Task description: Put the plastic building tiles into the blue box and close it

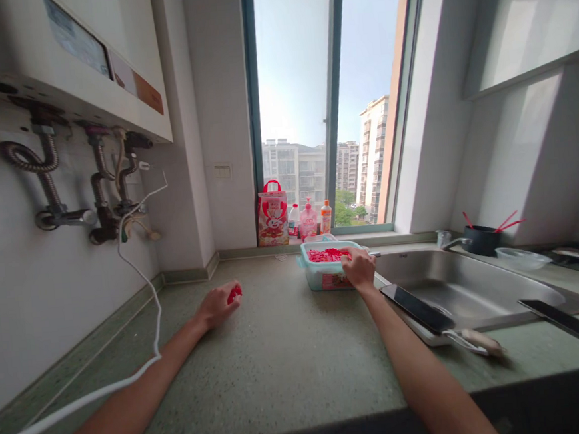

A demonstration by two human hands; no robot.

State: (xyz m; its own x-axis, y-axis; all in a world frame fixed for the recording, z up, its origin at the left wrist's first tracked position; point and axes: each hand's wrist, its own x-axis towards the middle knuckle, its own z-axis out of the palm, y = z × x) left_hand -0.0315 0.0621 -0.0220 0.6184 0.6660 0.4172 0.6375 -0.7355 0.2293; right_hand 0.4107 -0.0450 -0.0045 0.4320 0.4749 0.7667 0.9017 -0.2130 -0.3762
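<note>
My left hand is above the left part of the counter, its fingers closed on a small red piece that shows at the fingertips. The exact kind of this piece is too small to tell. My right hand is at the right side of a light-blue plastic tub. Its bent fingers reach over the rim to the red pieces heaped inside. Whatever the right fingertips grip is hidden. A picture label is on the tub's front wall.
A steel sink lies to the right, with a black phone at its near-left edge. A dark flat bar juts in at the right. Bottles and a red bag line the sill. A white cable hangs at left.
</note>
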